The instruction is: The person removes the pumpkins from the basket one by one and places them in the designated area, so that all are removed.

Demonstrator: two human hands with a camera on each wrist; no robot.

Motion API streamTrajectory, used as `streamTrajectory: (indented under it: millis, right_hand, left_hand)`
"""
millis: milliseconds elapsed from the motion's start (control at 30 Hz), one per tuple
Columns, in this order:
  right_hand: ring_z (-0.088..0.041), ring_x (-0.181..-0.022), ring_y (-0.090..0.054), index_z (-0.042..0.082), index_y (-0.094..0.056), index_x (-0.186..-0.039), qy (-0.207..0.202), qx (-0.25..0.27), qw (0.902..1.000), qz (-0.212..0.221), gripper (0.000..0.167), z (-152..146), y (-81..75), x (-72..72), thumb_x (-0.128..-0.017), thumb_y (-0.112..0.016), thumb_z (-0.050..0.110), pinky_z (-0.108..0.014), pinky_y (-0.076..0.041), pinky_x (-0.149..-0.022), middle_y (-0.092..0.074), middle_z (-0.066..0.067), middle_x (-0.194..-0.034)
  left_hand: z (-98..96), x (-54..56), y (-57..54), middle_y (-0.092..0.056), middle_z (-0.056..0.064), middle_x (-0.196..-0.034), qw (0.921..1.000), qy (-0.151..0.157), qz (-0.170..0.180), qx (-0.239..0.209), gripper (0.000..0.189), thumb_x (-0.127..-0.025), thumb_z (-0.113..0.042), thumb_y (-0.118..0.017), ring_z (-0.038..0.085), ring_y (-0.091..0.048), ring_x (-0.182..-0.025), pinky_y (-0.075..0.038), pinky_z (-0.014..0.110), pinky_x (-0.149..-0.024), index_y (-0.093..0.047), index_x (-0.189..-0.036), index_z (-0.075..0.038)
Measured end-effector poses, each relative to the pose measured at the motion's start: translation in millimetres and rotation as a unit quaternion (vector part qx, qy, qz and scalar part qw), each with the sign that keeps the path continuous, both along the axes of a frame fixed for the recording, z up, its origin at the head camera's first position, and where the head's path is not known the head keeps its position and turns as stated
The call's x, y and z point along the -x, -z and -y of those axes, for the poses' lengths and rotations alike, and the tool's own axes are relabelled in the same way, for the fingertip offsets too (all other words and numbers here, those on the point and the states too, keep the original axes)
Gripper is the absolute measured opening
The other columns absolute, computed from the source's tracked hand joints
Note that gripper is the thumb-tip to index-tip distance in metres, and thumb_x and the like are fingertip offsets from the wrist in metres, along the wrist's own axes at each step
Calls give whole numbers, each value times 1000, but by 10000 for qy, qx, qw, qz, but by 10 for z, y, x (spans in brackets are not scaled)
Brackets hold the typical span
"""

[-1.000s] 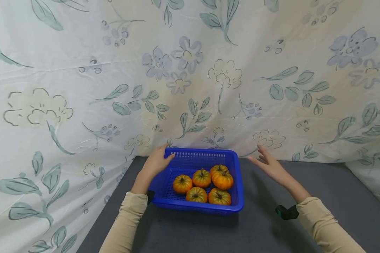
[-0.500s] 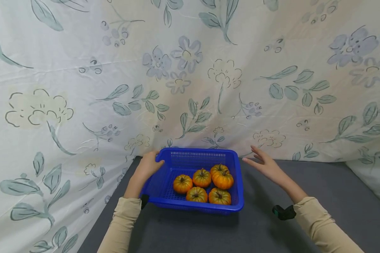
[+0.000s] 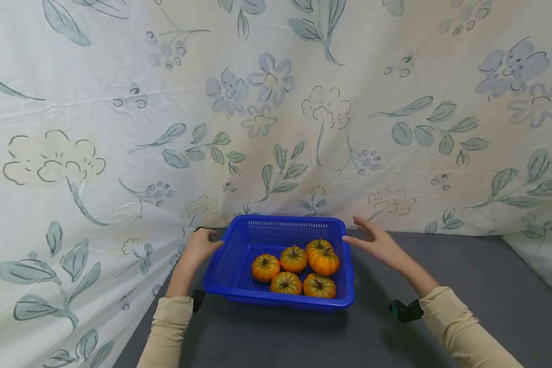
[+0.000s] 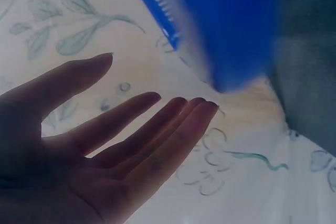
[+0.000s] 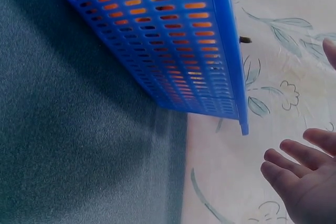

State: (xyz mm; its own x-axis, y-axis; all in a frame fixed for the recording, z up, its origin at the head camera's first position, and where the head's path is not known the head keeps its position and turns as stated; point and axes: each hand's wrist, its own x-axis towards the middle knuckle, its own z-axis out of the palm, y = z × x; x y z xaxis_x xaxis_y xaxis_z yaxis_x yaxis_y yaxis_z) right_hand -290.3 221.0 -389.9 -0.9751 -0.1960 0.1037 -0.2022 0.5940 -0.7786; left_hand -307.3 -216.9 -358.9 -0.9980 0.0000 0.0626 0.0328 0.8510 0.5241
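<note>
A blue plastic basket (image 3: 227,283) with slotted walls stands on the dark table, several small orange-green pumpkins (image 3: 286,282) grouped toward its right side. My left hand (image 3: 199,250) is just outside the basket's left rim, fingers extended and holding nothing. In the left wrist view that hand (image 4: 126,166) has its palm and straight fingers before the blurred basket wall (image 4: 231,24). At the right rim, my right hand (image 3: 376,248) reaches in with spread fingers, thumb tip right by the edge. The right wrist view shows its relaxed fingers (image 5: 299,166) beside the slotted basket side (image 5: 173,45).
A dark grey table (image 3: 276,342) lies under the basket. Behind and to the left hangs a white cloth (image 3: 276,128) printed with flowers and leaves, meeting the table's back edge just behind the basket.
My left hand has moved left and slightly down, from over the basket's left rim to outside it. My right hand has moved left, closer to the right rim. The basket and pumpkins stay put.
</note>
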Motion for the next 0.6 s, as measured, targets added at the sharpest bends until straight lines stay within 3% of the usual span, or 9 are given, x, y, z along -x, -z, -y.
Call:
streamTrajectory:
  millis: [133,367,600]
  right_hand:
    - [-48,-143,-28,7,-18,-156,-87,-14,10000,4,91,28,-9,-3,-91,-62,53,-62,-32,-108,-22,-22,-160]
    - [-46,-144,-27,8,-19,-156,-259,-77,9996,34,90,84,-52,-4,-91,-63,52,-62,-32,-109,-22,-21,-160]
    - [-46,-144,-28,9,-23,-155,-394,-44,9991,147,89,164,-131,-17,-90,-64,52,-61,-33,-109,-25,-20,-159]
  left_hand:
    - [95,-8,49,-62,33,-120,9999,36,32,-99,43,-90,-14,-64,44,-62,-112,-52,49,-90,-59,-123,14]
    - [191,-84,147,-61,36,-118,9972,-10,204,-713,41,-92,-12,-63,38,-70,-86,-58,37,-66,-57,-122,15]
    - [290,-121,248,-61,35,-118,9901,-138,490,-1309,43,-94,-13,-62,44,-66,-102,-59,42,-74,-54,-126,15]
